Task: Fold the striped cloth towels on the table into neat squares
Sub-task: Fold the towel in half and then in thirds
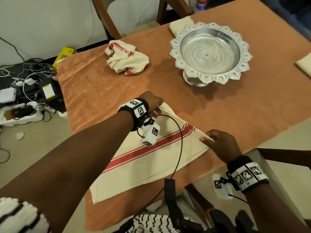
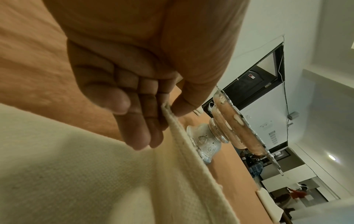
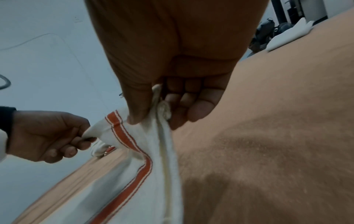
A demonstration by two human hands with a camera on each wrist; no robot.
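Note:
A cream towel (image 1: pixel 151 158) with a red stripe lies mostly flat on the orange tablecloth (image 1: pixel 218 115) near the front edge. My left hand (image 1: pixel 157 109) pinches its far corner, and in the left wrist view the thumb and fingers (image 2: pixel 178 110) clamp the hem of the towel (image 2: pixel 95 166). My right hand (image 1: pixel 206 137) pinches the towel's right corner; its wrist view shows thumb and fingers (image 3: pixel 138 112) holding the bunched hem of the towel (image 3: pixel 145 174), slightly lifted. A second striped towel (image 1: pixel 127 58) lies crumpled at the far left.
A silver pedestal tray (image 1: pixel 210 52) stands at the far right of the table. A folded cream cloth (image 1: pixel 180 24) lies behind it, another (image 1: pixel 305 64) at the right edge. Cables and boxes (image 1: pixel 28 86) clutter the floor left of the table. A wooden chair (image 1: pixel 107 19) stands beyond.

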